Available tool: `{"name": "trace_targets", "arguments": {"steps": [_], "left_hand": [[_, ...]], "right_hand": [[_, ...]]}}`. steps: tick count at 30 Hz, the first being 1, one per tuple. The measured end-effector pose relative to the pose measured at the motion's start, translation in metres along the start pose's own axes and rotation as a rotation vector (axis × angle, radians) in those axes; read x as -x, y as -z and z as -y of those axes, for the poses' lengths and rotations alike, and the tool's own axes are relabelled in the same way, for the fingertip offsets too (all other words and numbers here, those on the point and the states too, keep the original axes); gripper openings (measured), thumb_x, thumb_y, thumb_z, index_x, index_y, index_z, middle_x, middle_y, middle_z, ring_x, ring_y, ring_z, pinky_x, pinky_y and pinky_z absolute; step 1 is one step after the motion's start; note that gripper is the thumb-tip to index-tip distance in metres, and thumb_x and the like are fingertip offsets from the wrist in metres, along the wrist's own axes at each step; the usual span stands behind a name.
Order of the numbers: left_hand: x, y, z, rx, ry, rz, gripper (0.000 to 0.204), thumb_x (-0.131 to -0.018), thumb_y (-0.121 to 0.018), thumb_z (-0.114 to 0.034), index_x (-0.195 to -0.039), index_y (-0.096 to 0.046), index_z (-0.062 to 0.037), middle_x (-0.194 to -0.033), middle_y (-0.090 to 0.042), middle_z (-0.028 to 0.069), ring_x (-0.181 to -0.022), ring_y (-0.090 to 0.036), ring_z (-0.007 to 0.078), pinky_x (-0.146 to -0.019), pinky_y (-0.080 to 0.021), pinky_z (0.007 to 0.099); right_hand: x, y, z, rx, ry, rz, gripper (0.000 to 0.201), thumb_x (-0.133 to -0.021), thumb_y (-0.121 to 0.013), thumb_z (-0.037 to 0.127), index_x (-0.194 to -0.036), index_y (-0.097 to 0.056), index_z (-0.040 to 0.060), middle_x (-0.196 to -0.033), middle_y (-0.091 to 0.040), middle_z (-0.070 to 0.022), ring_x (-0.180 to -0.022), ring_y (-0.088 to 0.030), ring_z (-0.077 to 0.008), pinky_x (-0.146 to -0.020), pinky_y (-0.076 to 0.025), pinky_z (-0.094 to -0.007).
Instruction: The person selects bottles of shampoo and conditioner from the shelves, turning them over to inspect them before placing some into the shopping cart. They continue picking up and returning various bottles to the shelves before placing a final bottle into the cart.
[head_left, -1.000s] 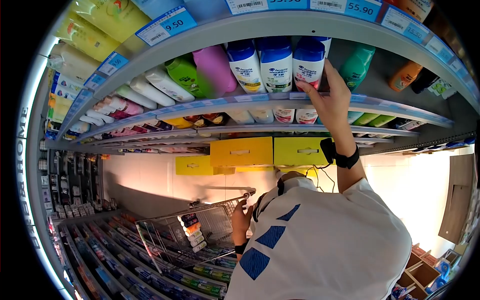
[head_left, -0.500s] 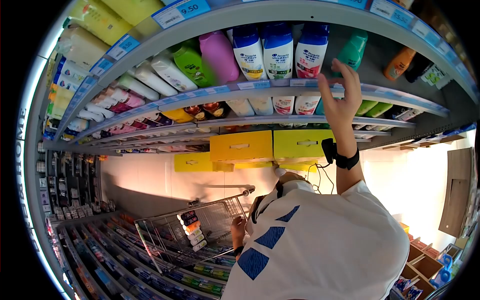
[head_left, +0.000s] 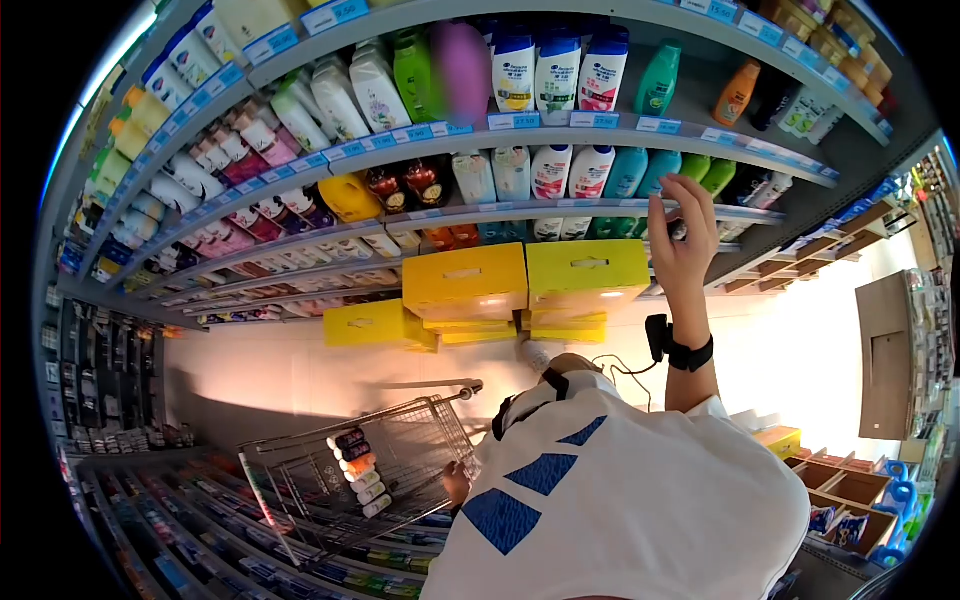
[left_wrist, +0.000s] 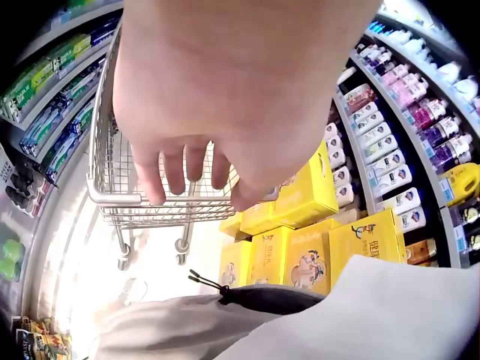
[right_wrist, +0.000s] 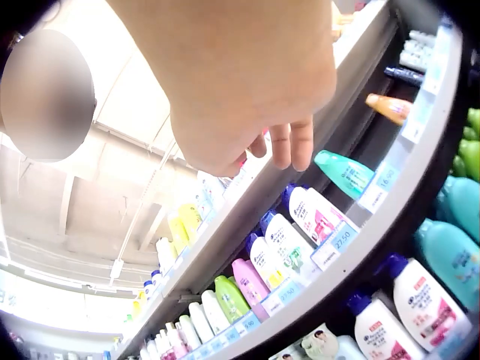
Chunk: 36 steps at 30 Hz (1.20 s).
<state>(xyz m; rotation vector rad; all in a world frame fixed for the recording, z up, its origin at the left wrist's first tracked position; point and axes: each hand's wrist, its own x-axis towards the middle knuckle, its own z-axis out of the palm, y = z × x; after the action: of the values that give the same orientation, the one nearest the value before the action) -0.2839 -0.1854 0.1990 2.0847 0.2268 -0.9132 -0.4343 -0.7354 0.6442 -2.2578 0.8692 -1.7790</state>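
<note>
My right hand [head_left: 685,240] is raised in front of the shelves, empty, its fingers loosely bent and apart. On the shelf beyond it stand white shampoo bottles with blue caps; the red-labelled one [head_left: 603,70] is at the right of that group. Beside this stands a green bottle [head_left: 658,78], which lies just past the right fingertips [right_wrist: 301,150] in the right wrist view. My left hand [left_wrist: 225,90] hangs over the near end of the shopping cart [left_wrist: 112,198], fingers pointing down and overlapping its rim. A row of several small packages [head_left: 360,472] lies inside the cart.
Yellow boxes [head_left: 465,280] stand on the floor before the shelves. Lower shelves carry teal bottles [head_left: 628,172] and a yellow jug [head_left: 350,200]. An orange bottle [head_left: 736,92] stands farther right. Another shelf row [head_left: 180,530] runs behind the cart.
My right hand has let go of the red-labelled shampoo bottle and drawn back from the shelf. The left hand has shifted lower beside the cart. The head view now takes in more lower shelves.
</note>
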Motion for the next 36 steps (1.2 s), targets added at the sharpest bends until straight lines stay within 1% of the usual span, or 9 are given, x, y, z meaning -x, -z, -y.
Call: {"name": "trace_targets", "arguments": {"steps": [4, 9, 16, 18, 24, 27, 31, 34, 36], "left_hand": [[-0.011, 0.001, 0.016, -0.207, -0.144, -0.186, 0.061, -0.095, -0.069, -0.017, -0.147, -0.046, 0.0046, -0.107, -0.071, 0.0205, -0.084, -0.066, 0.0284, -0.073, -0.052, 0.0433], [-0.020, 0.002, 0.006, -0.129, 0.235, 0.128, 0.083, -0.093, -0.069, -0.032, -0.160, -0.027, -0.0071, -0.146, -0.050, 0.0287, -0.119, -0.055, 0.0380, -0.083, -0.053, 0.0496], [-0.106, -0.041, 0.104, -0.058, -0.229, 0.441, 0.084, -0.089, -0.076, -0.032, -0.153, -0.037, 0.0062, -0.147, -0.050, 0.0282, -0.134, -0.051, 0.0357, -0.107, -0.046, 0.0455], [-0.067, -0.049, 0.054, -0.029, 0.110, 0.325, 0.083, -0.090, -0.075, -0.033, -0.152, -0.038, 0.0065, -0.150, -0.048, 0.0278, -0.137, -0.048, 0.0364, -0.109, -0.043, 0.0466], [-0.064, -0.060, 0.061, -0.107, -0.077, 0.023, 0.079, -0.086, -0.081, -0.032, -0.146, -0.046, 0.0082, -0.139, -0.056, 0.0316, -0.128, -0.056, 0.0441, -0.106, -0.047, 0.0516], [-0.081, -0.059, 0.083, -0.321, -0.110, -0.164, 0.078, -0.080, -0.083, -0.042, -0.139, -0.055, 0.0008, -0.128, -0.064, 0.0310, -0.117, -0.062, 0.0480, -0.096, -0.052, 0.0553], [-0.108, -0.072, 0.139, -0.538, -0.376, -0.009, 0.033, -0.104, -0.053, -0.020, -0.133, -0.061, -0.0045, -0.128, -0.059, 0.0199, -0.114, -0.058, 0.0320, -0.102, -0.047, 0.0451], [-0.112, -0.092, 0.162, -0.184, -0.090, 0.215, 0.067, -0.088, -0.074, -0.045, -0.131, -0.056, 0.0035, -0.098, -0.069, 0.0227, -0.086, -0.068, 0.0402, -0.072, -0.055, 0.0492], [-0.102, -0.081, 0.146, -0.516, -0.380, 0.393, 0.053, -0.090, -0.070, -0.040, -0.120, -0.063, 0.0037, -0.103, -0.070, 0.0232, -0.101, -0.067, 0.0382, -0.083, -0.053, 0.0507]], "right_hand": [[0.020, 0.037, 0.026, 0.084, 0.055, 0.060, 0.023, -0.089, -0.073, 0.001, -0.113, -0.072, 0.0030, -0.118, -0.069, -0.0122, -0.093, -0.069, -0.0233, -0.067, -0.055, -0.0290], [0.048, 0.084, 0.051, 0.213, 0.107, 0.138, 0.022, -0.088, -0.072, 0.000, -0.110, -0.072, 0.0022, -0.118, -0.068, -0.0138, -0.093, -0.069, -0.0273, -0.069, -0.055, -0.0320], [0.062, 0.140, 0.069, 0.309, 0.077, 0.174, 0.019, -0.090, -0.071, 0.000, -0.109, -0.072, 0.0006, -0.119, -0.068, -0.0158, -0.088, -0.070, -0.0268, -0.070, -0.055, -0.0327], [0.064, 0.149, 0.064, 0.302, 0.033, 0.176, 0.018, -0.091, -0.070, 0.000, -0.109, -0.072, 0.0001, -0.119, -0.068, -0.0156, -0.090, -0.070, -0.0263, -0.071, -0.056, -0.0324], [0.066, 0.155, 0.045, 0.348, 0.112, 0.230, 0.019, -0.090, -0.070, 0.000, -0.109, -0.071, 0.0010, -0.118, -0.067, -0.0156, -0.092, -0.069, -0.0248, -0.065, -0.055, -0.0305], [0.103, 0.146, 0.028, 0.071, -0.160, 0.504, 0.026, -0.089, -0.073, 0.004, -0.114, -0.068, 0.0047, -0.115, -0.068, -0.0137, -0.087, -0.069, -0.0240, -0.064, -0.056, -0.0328], [0.213, 0.168, -0.043, 0.201, -0.273, 1.069, 0.032, -0.090, -0.075, 0.013, -0.121, -0.068, 0.0086, -0.117, -0.069, -0.0089, -0.082, -0.069, -0.0220, -0.067, -0.057, -0.0360], [0.333, 0.235, -0.120, 0.230, -0.565, 1.311, 0.037, -0.089, -0.078, 0.022, -0.122, -0.068, 0.0081, -0.103, -0.074, -0.0101, -0.080, -0.071, -0.0221, -0.072, -0.058, -0.0375], [0.407, 0.298, -0.153, 0.211, -0.908, 1.304, 0.035, -0.088, -0.080, 0.020, -0.119, -0.071, 0.0075, -0.100, -0.076, -0.0094, -0.072, -0.072, -0.0180, -0.071, -0.058, -0.0340]]}}
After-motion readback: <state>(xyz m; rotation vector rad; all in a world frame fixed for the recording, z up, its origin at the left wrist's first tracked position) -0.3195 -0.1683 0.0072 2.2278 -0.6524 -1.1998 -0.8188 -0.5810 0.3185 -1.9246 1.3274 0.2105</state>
